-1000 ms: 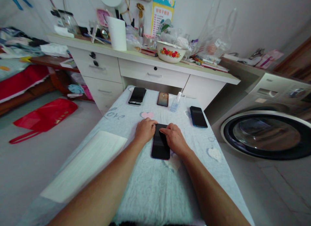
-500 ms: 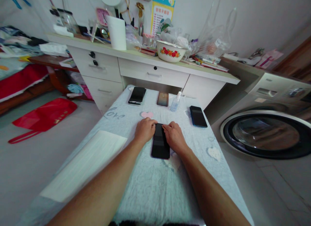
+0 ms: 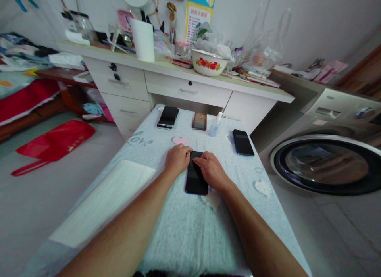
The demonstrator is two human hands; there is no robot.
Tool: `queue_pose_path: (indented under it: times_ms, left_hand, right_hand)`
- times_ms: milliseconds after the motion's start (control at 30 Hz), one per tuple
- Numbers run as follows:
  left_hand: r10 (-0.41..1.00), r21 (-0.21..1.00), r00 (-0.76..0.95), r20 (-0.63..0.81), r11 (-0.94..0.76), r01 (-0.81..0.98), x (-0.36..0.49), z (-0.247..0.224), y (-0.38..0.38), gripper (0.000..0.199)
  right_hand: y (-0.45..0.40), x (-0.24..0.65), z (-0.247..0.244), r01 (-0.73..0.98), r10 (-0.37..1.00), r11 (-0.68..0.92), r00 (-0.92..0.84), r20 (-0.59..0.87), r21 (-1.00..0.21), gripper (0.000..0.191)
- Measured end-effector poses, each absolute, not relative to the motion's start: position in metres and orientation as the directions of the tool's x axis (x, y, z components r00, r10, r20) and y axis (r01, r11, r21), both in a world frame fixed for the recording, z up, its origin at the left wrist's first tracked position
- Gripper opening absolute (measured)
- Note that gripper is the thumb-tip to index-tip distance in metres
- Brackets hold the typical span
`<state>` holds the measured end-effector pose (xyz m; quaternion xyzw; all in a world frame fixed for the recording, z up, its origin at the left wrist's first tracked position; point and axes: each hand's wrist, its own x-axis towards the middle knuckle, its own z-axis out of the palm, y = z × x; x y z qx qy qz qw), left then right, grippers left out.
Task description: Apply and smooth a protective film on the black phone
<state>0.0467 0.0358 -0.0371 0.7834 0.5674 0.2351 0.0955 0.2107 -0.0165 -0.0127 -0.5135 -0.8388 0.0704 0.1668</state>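
Observation:
A black smartphone (image 3: 196, 179) lies flat, screen up, on the cloth-covered table in front of me. My left hand (image 3: 177, 158) is closed at the phone's upper left edge, its thumb and fingers holding that side. Over the upper part of the screen rests my right hand (image 3: 212, 168), fingers pressed together and touching the glass. Whatever it may hold is too small or hidden to make out. Beyond the hands stand a small clear spray bottle (image 3: 214, 125) and a blurred-out phone-sized item (image 3: 199, 121).
Other dark phones lie at the far left (image 3: 168, 117) and right (image 3: 243, 143) of the table. A folded whitish cloth or paper sheet (image 3: 104, 203) is at the left. Behind is a white desk (image 3: 166, 84) with a floral bowl (image 3: 210, 63); a washing machine (image 3: 327, 166) stands right.
My right hand has slid left across the screen, from the phone's right edge toward its middle. The left hand and the phone stay put.

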Motion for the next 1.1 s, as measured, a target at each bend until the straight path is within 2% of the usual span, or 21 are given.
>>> queue_pose_path:
  times_ms: [167, 600, 1100]
  left_hand:
    - [0.936, 0.411, 0.246, 0.253, -0.334, 0.848, 0.0472, -0.0353, 0.0347, 0.028]
    - [0.942, 0.418, 0.242, 0.232, -0.321, 0.85, 0.0471, -0.0317, 0.0324, 0.029]
    - [0.934, 0.418, 0.25, 0.257, -0.34, 0.843, 0.0458, -0.0373, 0.0363, 0.031]
  right_hand:
    - [-0.0185, 0.2098, -0.0117, 0.832, 0.877, 0.478, -0.438, 0.195, -0.28, 0.029]
    - [-0.0109, 0.2107, -0.0142, 0.952, 0.958, 0.245, -0.209, 0.195, -0.182, 0.032]
    - [-0.0173, 0.2036, -0.0072, 0.888, 0.914, 0.402, -0.373, 0.159, -0.222, 0.029]
